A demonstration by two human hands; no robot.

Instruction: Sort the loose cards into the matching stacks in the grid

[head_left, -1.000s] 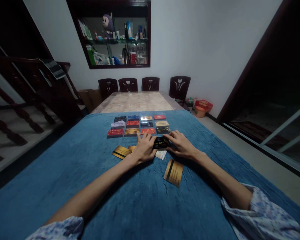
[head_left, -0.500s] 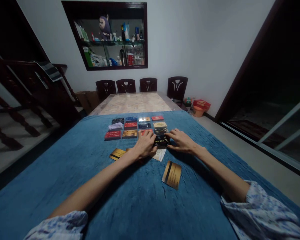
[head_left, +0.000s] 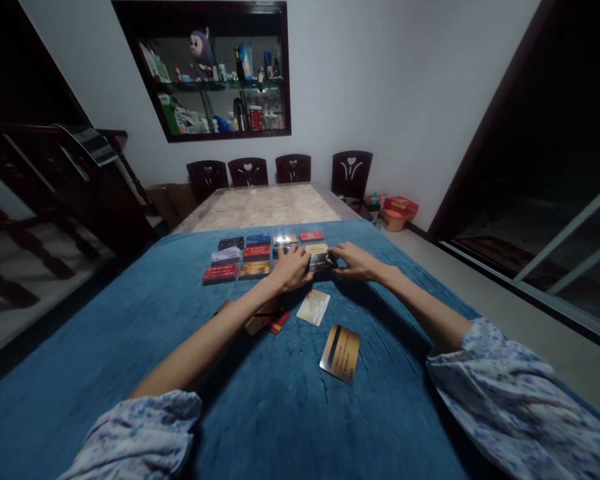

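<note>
My left hand (head_left: 293,268) and my right hand (head_left: 353,260) reach over a blue cloth (head_left: 130,347) and pinch a black card (head_left: 323,264) between them, at the right end of the nearest row of a grid of small card stacks (head_left: 240,255). Fingers of both hands curl onto the card's ends. Nearer me lie loose cards: a pale one (head_left: 314,307), a gold one with a black stripe (head_left: 340,352), and a red one (head_left: 279,323) and a gold one (head_left: 257,323) partly under my left forearm.
Beyond the cloth the bare marble table top (head_left: 267,205) runs to several dark chairs (head_left: 351,175) at the wall. A shelf niche (head_left: 215,73) with bottles hangs above. A stair railing (head_left: 55,180) stands left, a red basket (head_left: 399,212) on the floor right.
Both hands have carried the black card away from me, from over the loose cards up to the grid's near row. The pale card and a red card now show uncovered.
</note>
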